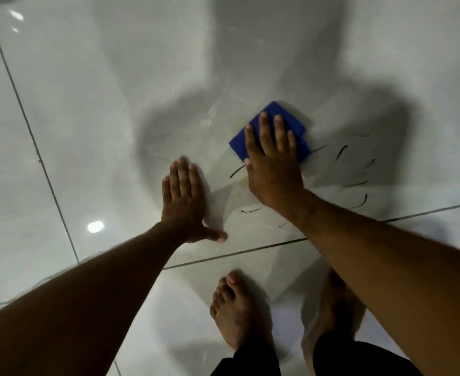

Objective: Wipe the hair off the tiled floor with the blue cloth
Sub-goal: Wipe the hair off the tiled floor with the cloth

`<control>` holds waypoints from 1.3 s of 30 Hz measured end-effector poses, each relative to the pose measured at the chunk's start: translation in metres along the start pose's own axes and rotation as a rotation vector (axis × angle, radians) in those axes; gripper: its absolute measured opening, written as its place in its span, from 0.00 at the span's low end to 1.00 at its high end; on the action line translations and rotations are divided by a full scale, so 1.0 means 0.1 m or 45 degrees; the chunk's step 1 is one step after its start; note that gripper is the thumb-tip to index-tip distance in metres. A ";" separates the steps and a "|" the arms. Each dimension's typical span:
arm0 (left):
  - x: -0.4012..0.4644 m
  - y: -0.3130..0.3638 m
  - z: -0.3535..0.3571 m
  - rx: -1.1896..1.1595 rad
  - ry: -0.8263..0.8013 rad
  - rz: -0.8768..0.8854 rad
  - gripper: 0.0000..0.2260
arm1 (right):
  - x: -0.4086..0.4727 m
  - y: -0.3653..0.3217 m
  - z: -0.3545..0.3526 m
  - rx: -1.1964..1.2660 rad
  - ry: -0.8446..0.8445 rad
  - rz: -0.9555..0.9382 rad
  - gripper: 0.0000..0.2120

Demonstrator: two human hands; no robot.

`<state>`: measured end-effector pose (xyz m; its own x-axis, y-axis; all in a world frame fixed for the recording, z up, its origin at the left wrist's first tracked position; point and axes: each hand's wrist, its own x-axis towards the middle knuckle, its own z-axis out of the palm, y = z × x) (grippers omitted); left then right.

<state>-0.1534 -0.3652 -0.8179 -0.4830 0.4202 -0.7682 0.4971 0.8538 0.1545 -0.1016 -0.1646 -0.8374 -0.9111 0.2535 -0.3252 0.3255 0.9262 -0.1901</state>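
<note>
The right hand lies flat, fingers spread and extended, pressing down on a folded blue cloth against the glossy pale tiled floor; the cloth sits under the fingers and juts out beyond the fingertips, not gripped but pinned by the palm side. Thin dark strands of hair lie scattered just right of that hand, with 2 more strands near its wrist. The left hand rests open and empty, flat on the floor beside it. Bare feet stand below.
</note>
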 end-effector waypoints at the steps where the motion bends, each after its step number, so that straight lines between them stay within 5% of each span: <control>1: 0.01 0.00 -0.01 -0.003 -0.016 0.003 0.79 | 0.01 -0.05 0.03 -0.007 0.019 -0.055 0.34; 7: -0.05 0.03 -0.13 0.000 -0.071 -0.021 0.79 | -0.84 0.61 0.12 -0.297 -0.188 -1.151 0.40; 9: -0.04 0.03 -0.13 0.008 -0.069 -0.031 0.79 | -0.62 0.95 0.04 -0.405 -0.160 -1.313 0.40; 13: -0.03 0.03 -0.12 0.007 -0.065 -0.041 0.79 | 0.07 0.57 -0.01 -0.298 0.052 -0.737 0.29; 16: -0.03 0.02 -0.11 0.026 -0.067 -0.048 0.79 | 0.11 -0.05 0.05 -0.158 0.063 -0.395 0.34; 23: -0.05 0.06 -0.14 0.034 -0.101 -0.084 0.79 | -0.46 0.47 0.10 -0.319 -0.230 -1.263 0.39; 25: -0.06 0.04 -0.14 0.036 -0.096 -0.078 0.79 | -0.07 0.62 -0.01 -0.433 -0.146 -1.257 0.36; 30: -0.04 0.03 -0.12 0.029 -0.089 -0.080 0.79 | 0.73 -0.03 -0.18 -0.072 0.135 -0.248 0.30; 32: -0.04 0.03 -0.11 0.043 -0.089 -0.090 0.79 | 0.61 -0.29 -0.08 0.007 0.151 -0.114 0.33; 37: -0.04 0.05 -0.12 0.056 -0.080 -0.093 0.79 | -0.45 0.20 0.26 -0.229 -0.058 -1.004 0.37; 39: -0.04 0.06 -0.12 0.061 -0.076 -0.089 0.79 | -0.47 0.71 0.20 -0.302 -0.026 -1.151 0.34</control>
<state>-0.1573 -0.3584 -0.8072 -0.4749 0.3397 -0.8118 0.4982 0.8642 0.0702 -0.0306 -0.1161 -0.8542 -0.7878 -0.5940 -0.1630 -0.5667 0.8027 -0.1857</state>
